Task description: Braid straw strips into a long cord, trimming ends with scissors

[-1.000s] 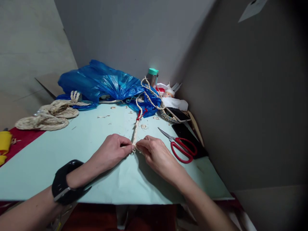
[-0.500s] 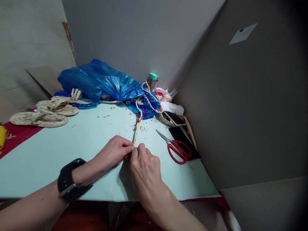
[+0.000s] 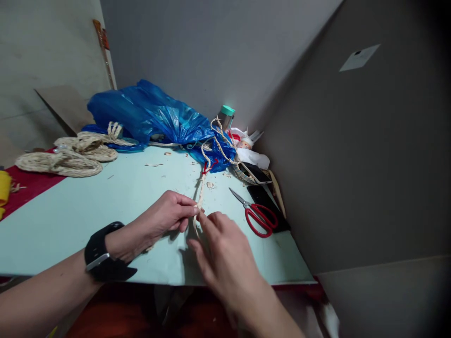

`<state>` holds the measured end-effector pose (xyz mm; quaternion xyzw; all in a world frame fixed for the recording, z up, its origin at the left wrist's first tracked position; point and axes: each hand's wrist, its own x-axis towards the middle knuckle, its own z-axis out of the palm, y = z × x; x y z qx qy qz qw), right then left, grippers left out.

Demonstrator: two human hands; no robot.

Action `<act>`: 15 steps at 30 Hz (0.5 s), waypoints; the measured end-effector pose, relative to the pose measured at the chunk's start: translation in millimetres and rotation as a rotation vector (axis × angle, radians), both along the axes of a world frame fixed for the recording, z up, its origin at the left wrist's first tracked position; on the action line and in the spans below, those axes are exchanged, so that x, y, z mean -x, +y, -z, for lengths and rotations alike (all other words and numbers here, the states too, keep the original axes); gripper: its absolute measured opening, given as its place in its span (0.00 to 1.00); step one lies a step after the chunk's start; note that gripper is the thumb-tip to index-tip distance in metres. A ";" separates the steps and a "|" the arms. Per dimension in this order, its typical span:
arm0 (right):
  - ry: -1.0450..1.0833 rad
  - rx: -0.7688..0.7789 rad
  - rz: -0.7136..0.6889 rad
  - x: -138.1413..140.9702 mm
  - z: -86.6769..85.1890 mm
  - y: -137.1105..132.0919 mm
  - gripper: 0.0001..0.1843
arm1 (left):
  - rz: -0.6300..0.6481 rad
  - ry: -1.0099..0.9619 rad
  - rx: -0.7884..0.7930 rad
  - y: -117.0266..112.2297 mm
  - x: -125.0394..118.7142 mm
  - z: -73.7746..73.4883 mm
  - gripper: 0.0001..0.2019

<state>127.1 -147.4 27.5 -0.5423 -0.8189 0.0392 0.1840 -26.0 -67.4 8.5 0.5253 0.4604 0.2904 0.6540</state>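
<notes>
A thin straw braid (image 3: pixel 202 188) runs from the blue plastic bag (image 3: pixel 155 117) down the pale green sheet (image 3: pixel 88 206) toward me, with a red tie partway along it. My left hand (image 3: pixel 165 218), a black watch on its wrist, pinches the braid's near end between thumb and fingertips. My right hand (image 3: pixel 221 253) is just in front of it, fingers spread and slightly blurred, its forefinger touching the loose strands at the braid's end.
Red-handled scissors (image 3: pixel 255 213) lie open to the right of my hands. Coils of finished braid (image 3: pixel 66 157) sit at the far left. A green-capped jar (image 3: pixel 225 117), a small doll, a phone and a black case crowd the far right corner against the grey wall.
My right hand has let go of its pinch, spread its fingers and drawn back toward me. My left hand has lifted the braid's end slightly. The view has shifted a little.
</notes>
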 end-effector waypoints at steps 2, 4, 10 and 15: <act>0.271 0.098 0.014 -15.1 -11.7 10.3 0.15 | -0.008 -0.017 0.001 -0.5 -1.2 -6.5 0.09; 0.490 0.233 0.043 -24.0 -13.7 25.7 0.15 | 0.006 -0.028 -0.017 -0.6 -1.3 -10.4 0.10; 0.751 0.738 -0.189 -19.9 8.2 59.3 0.05 | 0.091 0.088 -0.113 -0.3 1.9 -6.3 0.10; 0.430 0.463 -0.120 -20.6 4.4 56.0 0.09 | 0.131 0.154 -0.184 -3.3 1.1 -7.5 0.07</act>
